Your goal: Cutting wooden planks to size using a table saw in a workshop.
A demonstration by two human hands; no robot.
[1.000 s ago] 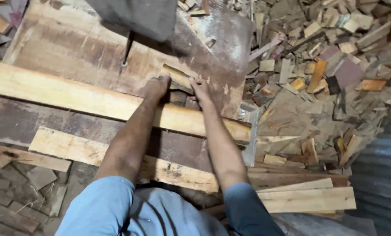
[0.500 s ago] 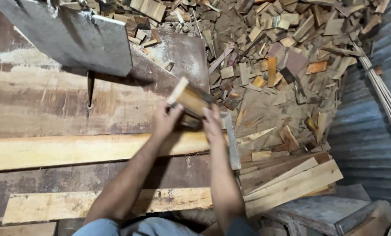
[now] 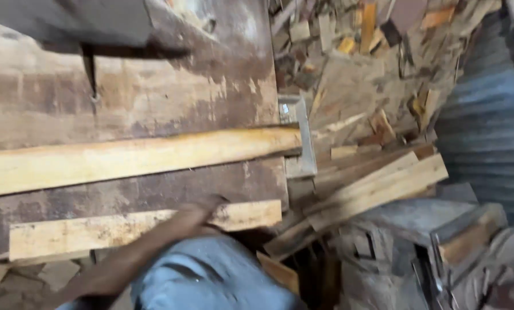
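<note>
Near centre: blue-clad knee of the person, at the bottom edge.
Left arm, blurred, runs from lower left up to the left hand, which lies on the short plank. Fingers seem laid flat on the wood, but blur hides whether they grip it.
Right hand: out of view.
Short plank: pale, near edge of the bench, lying left to right, its right end just past the hand.
Long plank: pale, farther back on the bench, parallel, apart from the short one; its right end meets a metal bracket at the bench's right edge.
Right of bench: stacked boards, slanting up to the right.
Far right: heap of wood offcuts.
Right edge: corrugated sheet.
Far left: dark flat panel over the bench top.
</note>
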